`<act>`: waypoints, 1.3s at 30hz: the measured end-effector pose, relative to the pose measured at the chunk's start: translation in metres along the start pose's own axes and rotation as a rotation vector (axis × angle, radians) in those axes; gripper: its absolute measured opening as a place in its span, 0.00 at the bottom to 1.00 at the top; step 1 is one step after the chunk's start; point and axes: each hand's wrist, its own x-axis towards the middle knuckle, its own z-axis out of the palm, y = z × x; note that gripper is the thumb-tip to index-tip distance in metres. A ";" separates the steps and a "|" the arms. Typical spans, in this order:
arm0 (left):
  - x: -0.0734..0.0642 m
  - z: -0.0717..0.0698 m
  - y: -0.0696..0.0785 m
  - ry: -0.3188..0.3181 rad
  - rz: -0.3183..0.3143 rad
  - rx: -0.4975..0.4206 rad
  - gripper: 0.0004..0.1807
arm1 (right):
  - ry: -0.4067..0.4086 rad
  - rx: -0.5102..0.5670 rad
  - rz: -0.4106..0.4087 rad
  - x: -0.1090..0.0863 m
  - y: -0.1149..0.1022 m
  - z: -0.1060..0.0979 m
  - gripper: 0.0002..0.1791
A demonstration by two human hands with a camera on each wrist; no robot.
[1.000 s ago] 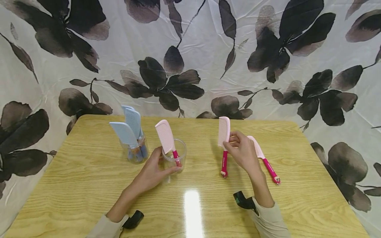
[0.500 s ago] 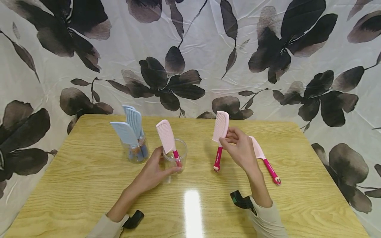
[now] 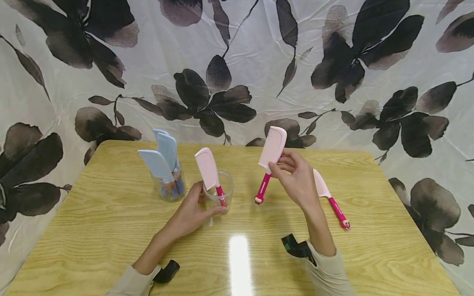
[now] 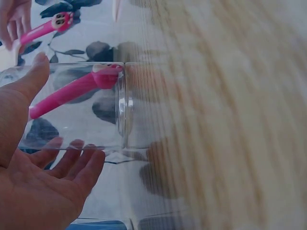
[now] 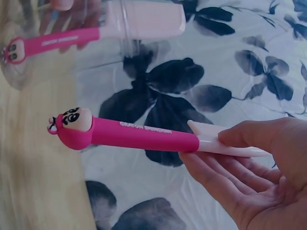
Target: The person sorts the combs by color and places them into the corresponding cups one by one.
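My left hand [image 3: 189,213] is wrapped round a clear cup [image 3: 228,199] on the table, thumb on the near side and fingers behind. A pink comb [image 3: 206,167] leans in that cup, its magenta handle down inside. To the right, my right hand [image 3: 298,181] pinches a second pink comb [image 3: 273,144] where head meets handle. This comb is raised and tilted, handle end pointing down-left toward the cup. The right wrist view shows a cartoon face on the end of its magenta handle [image 5: 144,135]. A third pink comb [image 3: 337,211] lies on the table, partly hidden behind my right hand.
Left of the cup stands a clear jar [image 3: 167,194] with several blue combs [image 3: 157,164], heads up. A flower-printed cloth [image 3: 266,74] hangs behind the wooden table [image 3: 111,230]. A bright glare streak crosses the table's front middle.
My right hand has lifted its pink comb up and leftward, and the handle end has swung left toward the cup. My left hand stays on the cup.
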 end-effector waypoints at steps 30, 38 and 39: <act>0.001 -0.001 0.000 0.005 0.003 0.009 0.45 | 0.149 0.508 -0.315 0.013 -0.022 0.037 0.15; 0.000 -0.001 -0.001 0.007 0.000 0.021 0.46 | 0.081 0.489 -0.291 0.011 -0.022 0.051 0.16; 0.001 -0.001 -0.001 0.004 -0.002 0.019 0.46 | 0.069 0.473 -0.290 0.011 -0.021 0.053 0.17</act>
